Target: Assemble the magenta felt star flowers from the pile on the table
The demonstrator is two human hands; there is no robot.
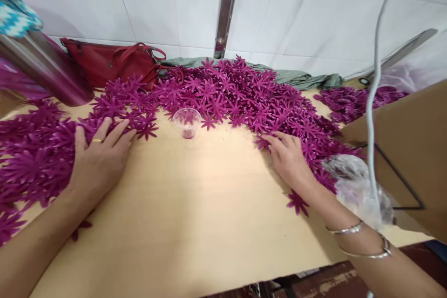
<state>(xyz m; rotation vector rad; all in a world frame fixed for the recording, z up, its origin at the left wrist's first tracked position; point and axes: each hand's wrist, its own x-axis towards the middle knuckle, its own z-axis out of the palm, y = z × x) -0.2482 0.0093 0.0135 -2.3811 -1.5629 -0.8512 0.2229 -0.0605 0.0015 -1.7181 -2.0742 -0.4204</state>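
A broad heap of purple star-shaped flower cutouts (240, 93) curves round the far side of a tan board (195, 205). My left hand (99, 156), with a gold ring, lies flat and open on the table against the left part of the heap. My right hand (288, 156) rests palm down at the right part of the heap, its fingertips touching a cutout at the edge. A small clear plastic cup (187, 122) stands between the hands, in front of the heap. One loose cutout (297, 202) lies beside my right wrist.
A red handbag (111, 63) lies at the back left near a shiny metal cylinder (45, 72). A brown cardboard box (412, 149) and a crumpled clear plastic bag (356, 186) sit at the right. A grey cable (375, 84) hangs in front. White tiled wall behind.
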